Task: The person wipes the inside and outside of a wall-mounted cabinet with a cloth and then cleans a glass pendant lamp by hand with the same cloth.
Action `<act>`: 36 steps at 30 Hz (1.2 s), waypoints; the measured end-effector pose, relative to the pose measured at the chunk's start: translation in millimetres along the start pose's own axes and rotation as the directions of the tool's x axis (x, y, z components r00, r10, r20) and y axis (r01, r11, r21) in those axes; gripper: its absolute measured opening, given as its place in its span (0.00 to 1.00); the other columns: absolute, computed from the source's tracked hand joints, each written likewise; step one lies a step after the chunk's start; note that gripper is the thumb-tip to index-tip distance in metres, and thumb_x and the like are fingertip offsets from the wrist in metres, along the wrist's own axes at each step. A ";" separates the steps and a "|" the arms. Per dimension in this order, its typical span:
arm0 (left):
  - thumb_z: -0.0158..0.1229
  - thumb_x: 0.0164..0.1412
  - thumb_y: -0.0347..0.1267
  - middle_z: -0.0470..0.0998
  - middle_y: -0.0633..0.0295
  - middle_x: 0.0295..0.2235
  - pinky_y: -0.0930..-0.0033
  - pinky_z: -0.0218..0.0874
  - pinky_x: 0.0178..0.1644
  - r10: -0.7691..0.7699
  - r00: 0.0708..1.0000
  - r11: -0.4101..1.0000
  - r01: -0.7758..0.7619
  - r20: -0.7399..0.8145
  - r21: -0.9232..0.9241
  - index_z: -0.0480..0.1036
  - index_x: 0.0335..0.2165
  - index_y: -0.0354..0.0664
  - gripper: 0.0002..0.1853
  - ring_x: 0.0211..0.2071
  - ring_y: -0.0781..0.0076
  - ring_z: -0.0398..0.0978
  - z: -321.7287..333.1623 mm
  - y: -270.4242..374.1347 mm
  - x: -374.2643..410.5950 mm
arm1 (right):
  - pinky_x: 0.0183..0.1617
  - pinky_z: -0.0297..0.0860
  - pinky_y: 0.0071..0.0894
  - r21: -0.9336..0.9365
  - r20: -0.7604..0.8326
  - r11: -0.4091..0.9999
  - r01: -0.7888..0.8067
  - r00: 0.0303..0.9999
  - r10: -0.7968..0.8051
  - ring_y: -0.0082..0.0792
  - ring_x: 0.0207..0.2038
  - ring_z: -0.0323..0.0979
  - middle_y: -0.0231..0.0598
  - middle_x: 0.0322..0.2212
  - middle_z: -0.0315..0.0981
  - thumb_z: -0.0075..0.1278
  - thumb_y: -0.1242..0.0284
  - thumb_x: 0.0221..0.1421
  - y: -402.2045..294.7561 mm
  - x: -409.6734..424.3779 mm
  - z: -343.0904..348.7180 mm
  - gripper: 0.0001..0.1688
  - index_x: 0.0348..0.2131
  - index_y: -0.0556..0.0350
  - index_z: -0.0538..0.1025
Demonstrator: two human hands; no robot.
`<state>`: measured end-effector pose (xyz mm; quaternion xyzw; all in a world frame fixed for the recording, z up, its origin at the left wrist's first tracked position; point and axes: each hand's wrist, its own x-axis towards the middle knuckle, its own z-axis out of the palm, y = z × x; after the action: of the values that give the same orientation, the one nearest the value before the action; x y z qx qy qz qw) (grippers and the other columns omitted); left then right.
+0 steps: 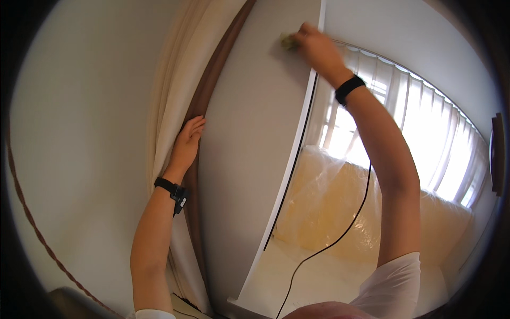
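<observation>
My right hand, blurred, holds a small yellow-green cloth or sponge against the upper part of a pale grey wall panel, close to its white edge trim. Which of the two it is cannot be told. Lower and to the left, my left hand holds the brown curtain back at its edge, fingertips reaching the panel's border. A cream curtain hangs in folds just behind that hand. Both wrists wear black bands, and the left one carries a small black device.
Right of the panel, plastic sheeting covers a large yellowish object below a bright window with sheer curtains. A black cable hangs down in front. At far left runs a twisted brown cord. A dark-framed object is at far right.
</observation>
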<state>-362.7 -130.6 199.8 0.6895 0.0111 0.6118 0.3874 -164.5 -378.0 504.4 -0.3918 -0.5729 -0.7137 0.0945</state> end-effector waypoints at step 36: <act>0.46 0.71 0.22 0.66 0.53 0.68 0.60 0.56 0.72 0.112 0.988 0.919 -0.145 0.108 0.367 0.67 0.61 0.38 0.21 0.68 0.55 0.64 22.4 31.1 5.2 | 0.49 0.74 0.45 0.317 0.066 0.942 -0.116 0.993 0.100 0.49 0.44 0.75 0.42 0.42 0.72 0.59 0.79 0.55 19.7 -29.9 -31.5 0.20 0.49 0.55 0.81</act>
<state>-356.6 -161.5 222.3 0.7752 0.0655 0.5927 0.2083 -147.1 -421.9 497.9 -0.4193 -0.6608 -0.5954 0.1817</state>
